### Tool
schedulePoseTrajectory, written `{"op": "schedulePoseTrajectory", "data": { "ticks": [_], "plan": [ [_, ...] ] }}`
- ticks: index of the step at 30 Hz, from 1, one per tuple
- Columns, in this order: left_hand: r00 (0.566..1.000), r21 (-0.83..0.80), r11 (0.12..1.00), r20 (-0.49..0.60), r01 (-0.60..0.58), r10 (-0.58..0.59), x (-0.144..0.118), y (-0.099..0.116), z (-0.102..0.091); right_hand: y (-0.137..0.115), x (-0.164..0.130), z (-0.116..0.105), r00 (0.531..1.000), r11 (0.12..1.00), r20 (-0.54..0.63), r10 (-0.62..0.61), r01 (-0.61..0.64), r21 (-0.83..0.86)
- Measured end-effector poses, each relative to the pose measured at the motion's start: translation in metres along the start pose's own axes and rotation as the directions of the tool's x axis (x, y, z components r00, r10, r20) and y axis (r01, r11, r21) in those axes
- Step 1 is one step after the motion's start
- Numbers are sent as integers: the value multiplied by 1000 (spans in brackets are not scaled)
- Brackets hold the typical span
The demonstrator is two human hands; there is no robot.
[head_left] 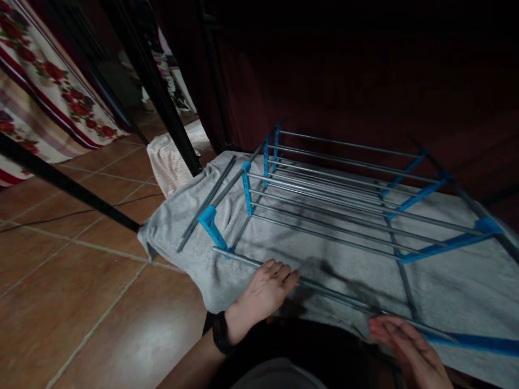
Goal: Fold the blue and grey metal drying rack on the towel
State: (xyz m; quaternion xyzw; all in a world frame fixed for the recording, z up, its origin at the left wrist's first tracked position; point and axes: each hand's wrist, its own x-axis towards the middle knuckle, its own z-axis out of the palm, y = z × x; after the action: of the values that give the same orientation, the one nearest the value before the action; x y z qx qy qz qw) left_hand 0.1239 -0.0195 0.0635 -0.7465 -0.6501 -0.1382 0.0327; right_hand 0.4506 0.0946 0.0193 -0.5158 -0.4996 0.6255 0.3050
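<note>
A rack of grey metal rods (344, 202) with blue plastic side pieces (213, 228) lies on a grey towel (454, 286) spread on the floor. My left hand (265, 292) rests palm down on the nearest rod (239, 258), fingers together over it. A black band sits on that wrist. My right hand (409, 351) hovers at the lower right with fingers spread, close to the same rod's right stretch and a blue end piece (478, 341). It holds nothing that I can see.
Brown floor tiles (81, 292) extend to the left, crossed by a thin dark cable. Black metal legs (162, 102) rise at the upper left. A flowered cloth (48, 92) hangs at far left. A pale striped cloth (170, 159) lies behind the towel. The background is dark.
</note>
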Motion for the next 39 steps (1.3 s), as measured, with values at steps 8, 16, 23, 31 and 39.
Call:
{"op": "schedulePoseTrajectory", "data": {
  "ticks": [8, 16, 23, 31, 39],
  "plan": [
    [999, 85, 996, 22, -30, 28, 11, 1, -5, -23, 3, 14, 931, 856, -62, -359, 302, -420],
    [999, 116, 993, 3, -35, 35, 12, 3, -6, -38, 18, 55, 795, 597, 247, -554, 586, -548],
    [996, 150, 986, -23, -80, 84, 12, 4, -7, -83, 26, 129, 618, 438, 565, -546, 786, -437],
    [995, 147, 985, -16, -91, 94, 7, 11, -19, -105, 27, 147, 551, 299, 641, -535, 833, -466],
    [992, 117, 992, -106, -54, 66, 5, -3, -29, -74, 43, 58, 632, 300, 356, -688, 695, -653]
  ]
}}
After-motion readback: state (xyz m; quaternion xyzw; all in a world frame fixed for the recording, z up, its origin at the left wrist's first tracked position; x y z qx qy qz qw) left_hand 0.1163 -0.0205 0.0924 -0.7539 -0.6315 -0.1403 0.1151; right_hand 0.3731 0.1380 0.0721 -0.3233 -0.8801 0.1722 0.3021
